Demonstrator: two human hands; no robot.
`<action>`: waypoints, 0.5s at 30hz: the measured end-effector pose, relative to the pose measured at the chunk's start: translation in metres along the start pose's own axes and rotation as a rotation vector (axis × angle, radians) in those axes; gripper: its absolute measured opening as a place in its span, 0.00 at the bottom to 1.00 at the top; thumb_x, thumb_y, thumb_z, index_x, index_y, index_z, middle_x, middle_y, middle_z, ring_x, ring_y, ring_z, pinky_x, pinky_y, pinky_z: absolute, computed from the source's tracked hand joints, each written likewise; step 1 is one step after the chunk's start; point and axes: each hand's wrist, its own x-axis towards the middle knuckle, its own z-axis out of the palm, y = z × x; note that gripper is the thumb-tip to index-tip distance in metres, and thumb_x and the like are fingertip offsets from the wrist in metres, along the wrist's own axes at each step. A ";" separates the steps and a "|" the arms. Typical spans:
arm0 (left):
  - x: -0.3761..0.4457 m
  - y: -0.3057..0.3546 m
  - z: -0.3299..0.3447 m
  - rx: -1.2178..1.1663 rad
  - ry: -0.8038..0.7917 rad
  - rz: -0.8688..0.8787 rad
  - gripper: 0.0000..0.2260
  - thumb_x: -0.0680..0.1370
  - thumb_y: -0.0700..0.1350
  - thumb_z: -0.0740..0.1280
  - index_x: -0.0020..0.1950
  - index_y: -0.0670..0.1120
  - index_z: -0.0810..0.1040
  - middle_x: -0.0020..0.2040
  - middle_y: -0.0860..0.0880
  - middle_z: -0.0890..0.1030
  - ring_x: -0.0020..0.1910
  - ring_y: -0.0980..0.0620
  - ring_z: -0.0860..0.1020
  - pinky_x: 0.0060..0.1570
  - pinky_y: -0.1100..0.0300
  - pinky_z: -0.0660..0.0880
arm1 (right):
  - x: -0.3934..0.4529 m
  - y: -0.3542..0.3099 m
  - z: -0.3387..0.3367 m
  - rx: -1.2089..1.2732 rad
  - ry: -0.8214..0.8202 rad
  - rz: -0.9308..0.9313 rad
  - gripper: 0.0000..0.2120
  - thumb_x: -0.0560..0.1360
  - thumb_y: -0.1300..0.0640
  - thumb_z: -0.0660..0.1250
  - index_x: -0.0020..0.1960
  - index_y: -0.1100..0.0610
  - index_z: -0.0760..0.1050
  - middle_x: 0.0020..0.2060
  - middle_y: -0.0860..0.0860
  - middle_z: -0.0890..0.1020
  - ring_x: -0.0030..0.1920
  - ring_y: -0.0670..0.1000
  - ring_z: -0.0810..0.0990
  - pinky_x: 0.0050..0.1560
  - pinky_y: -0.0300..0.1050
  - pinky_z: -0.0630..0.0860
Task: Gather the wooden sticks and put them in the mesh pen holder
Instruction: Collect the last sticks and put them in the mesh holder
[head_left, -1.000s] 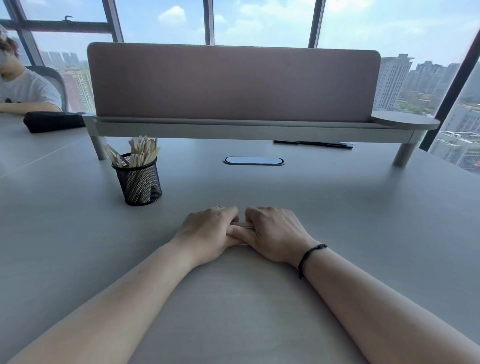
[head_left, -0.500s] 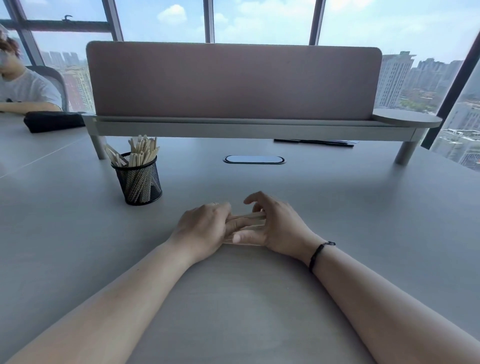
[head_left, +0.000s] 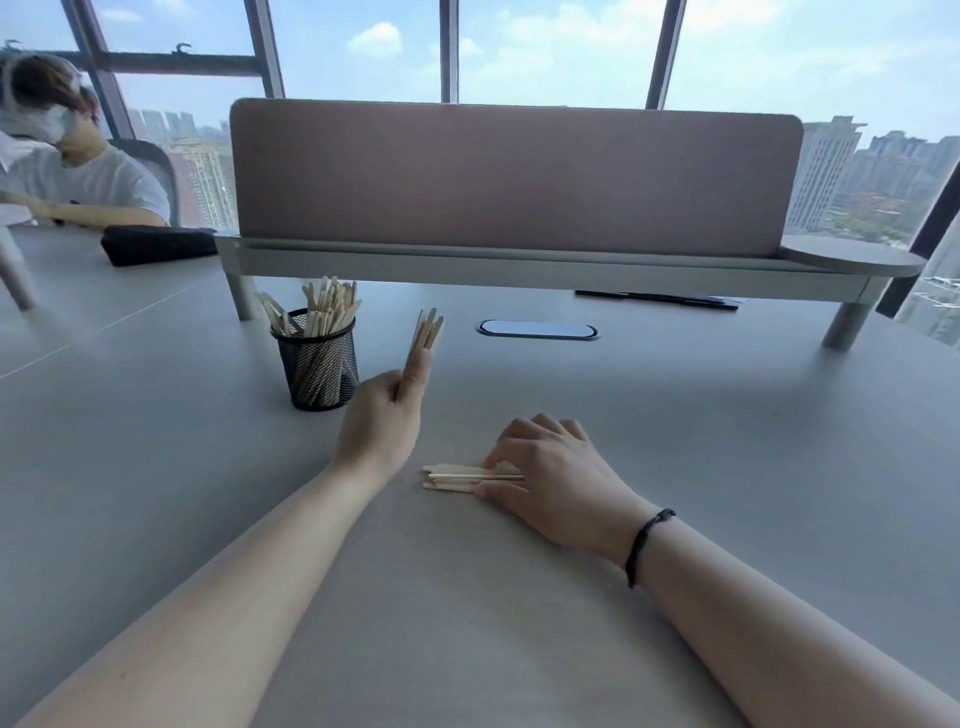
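A black mesh pen holder stands left of centre on the grey table, filled with several pale wooden sticks. My left hand is raised just right of the holder, pinching a small bundle of sticks that points upward. My right hand rests on the table, fingers and thumb closed around one end of a small pile of sticks lying flat.
A pink divider panel on a grey raised shelf crosses the back of the table. An oval cable port lies beneath it. A black pouch and a seated person are at far left.
My hands have separated. The left hand lifted away from the pile with a few sticks and moved toward the holder; the right hand stayed on the remaining sticks.
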 end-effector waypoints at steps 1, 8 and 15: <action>0.000 -0.002 0.000 -0.034 -0.005 -0.022 0.34 0.70 0.79 0.52 0.29 0.47 0.61 0.26 0.45 0.65 0.26 0.47 0.67 0.30 0.51 0.65 | 0.002 -0.004 -0.001 -0.019 -0.023 0.001 0.18 0.78 0.37 0.61 0.60 0.46 0.77 0.58 0.44 0.76 0.60 0.50 0.72 0.60 0.45 0.64; -0.006 0.000 0.002 -0.040 -0.041 -0.001 0.30 0.73 0.73 0.60 0.29 0.48 0.59 0.24 0.52 0.62 0.26 0.49 0.63 0.30 0.54 0.60 | 0.022 -0.013 -0.035 0.041 -0.335 0.099 0.17 0.73 0.42 0.72 0.53 0.54 0.82 0.48 0.49 0.83 0.48 0.52 0.80 0.50 0.47 0.77; -0.005 -0.001 0.003 -0.055 -0.058 -0.020 0.31 0.71 0.75 0.60 0.29 0.48 0.61 0.25 0.49 0.64 0.26 0.49 0.63 0.30 0.54 0.62 | 0.041 -0.018 -0.039 0.074 -0.465 0.138 0.19 0.71 0.42 0.75 0.54 0.54 0.83 0.47 0.47 0.79 0.48 0.51 0.79 0.50 0.43 0.73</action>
